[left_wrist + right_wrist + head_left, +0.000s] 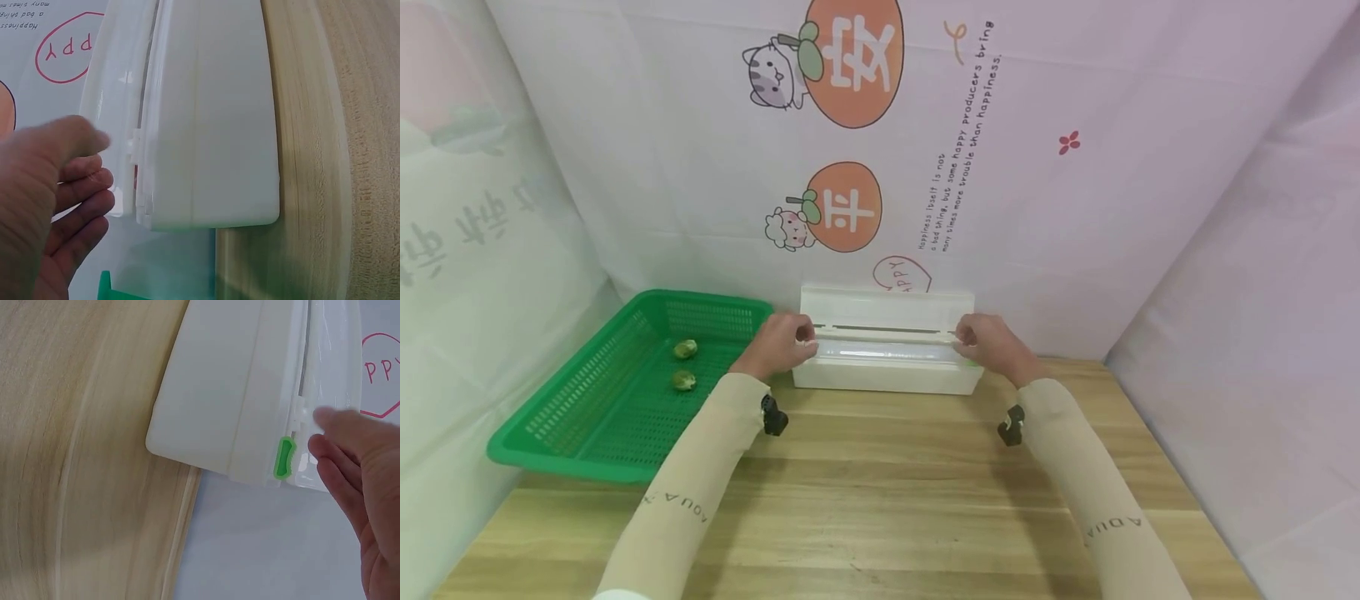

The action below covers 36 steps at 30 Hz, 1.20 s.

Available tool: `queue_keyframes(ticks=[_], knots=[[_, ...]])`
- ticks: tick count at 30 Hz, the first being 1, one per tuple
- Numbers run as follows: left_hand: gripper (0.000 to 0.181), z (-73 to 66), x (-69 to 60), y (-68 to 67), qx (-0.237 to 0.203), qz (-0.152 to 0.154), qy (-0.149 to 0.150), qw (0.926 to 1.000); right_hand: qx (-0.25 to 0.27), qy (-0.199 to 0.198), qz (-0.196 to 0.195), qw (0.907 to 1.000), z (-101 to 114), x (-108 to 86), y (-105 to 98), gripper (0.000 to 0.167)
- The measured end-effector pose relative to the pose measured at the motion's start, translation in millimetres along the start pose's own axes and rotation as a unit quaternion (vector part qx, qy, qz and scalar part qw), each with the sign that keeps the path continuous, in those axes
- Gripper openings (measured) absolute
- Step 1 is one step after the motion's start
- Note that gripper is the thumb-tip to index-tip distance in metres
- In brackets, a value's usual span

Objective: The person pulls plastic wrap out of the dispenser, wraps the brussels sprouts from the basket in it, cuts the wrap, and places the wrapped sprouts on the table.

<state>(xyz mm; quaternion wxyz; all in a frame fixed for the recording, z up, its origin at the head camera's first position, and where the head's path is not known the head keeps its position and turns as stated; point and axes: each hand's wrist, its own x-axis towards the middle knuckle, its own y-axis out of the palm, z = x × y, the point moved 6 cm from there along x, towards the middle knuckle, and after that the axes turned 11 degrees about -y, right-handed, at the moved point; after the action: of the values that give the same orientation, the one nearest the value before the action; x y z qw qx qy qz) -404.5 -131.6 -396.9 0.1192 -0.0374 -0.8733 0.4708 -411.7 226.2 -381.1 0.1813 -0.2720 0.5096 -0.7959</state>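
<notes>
A long white dispenser box (pixel 887 377) stands against the back cloth, its lid (pixel 887 308) raised. Inside lies a shiny roll of clear film (pixel 887 351). My left hand (pixel 781 343) is at the box's left end, thumb and bent fingers close together by the lid side. At the right end is my right hand (pixel 997 345), thumb and index finger near each other. In the right wrist view a green slider (pixel 284 458) sits on the box beside the right hand (pixel 369 469). Whether either hand pinches film cannot be told, including at the left hand (pixel 50 187).
A green basket (pixel 580 471) stands on the wooden table (pixel 880 500) at the left, holding two small green-brown items (pixel 684 381). White printed cloth (pixel 1037 208) rises behind and at both sides. Small black devices are on both wrists.
</notes>
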Motion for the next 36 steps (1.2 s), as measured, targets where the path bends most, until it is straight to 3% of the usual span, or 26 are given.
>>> queue_keyframes(ticks=[10, 21, 29, 36], knots=[[0.006, -3.0, -1.6, -1.6, -0.002, -0.025, -0.014, 0.9996, -0.115, -0.017, -0.031, 0.9927, 3.3, -1.5, -2.0, 0.007], [0.006, -1.3, -6.1, -11.2, -0.012, -0.061, -0.008, 0.9980, -0.113, -0.024, -0.041, 0.9925, 3.0, -3.1, -3.6, 0.008], [0.006, -3.9, -10.6, -18.6, -0.010, -0.068, -0.004, 0.9976, -0.109, -0.031, -0.051, 0.9923, 6.2, -2.7, -10.7, 0.010], [0.006, -7.1, -12.5, -23.3, 0.005, -0.073, 0.022, 0.9971, -0.096, -0.042, -0.046, 0.9934, 9.2, -5.1, -16.3, 0.010]])
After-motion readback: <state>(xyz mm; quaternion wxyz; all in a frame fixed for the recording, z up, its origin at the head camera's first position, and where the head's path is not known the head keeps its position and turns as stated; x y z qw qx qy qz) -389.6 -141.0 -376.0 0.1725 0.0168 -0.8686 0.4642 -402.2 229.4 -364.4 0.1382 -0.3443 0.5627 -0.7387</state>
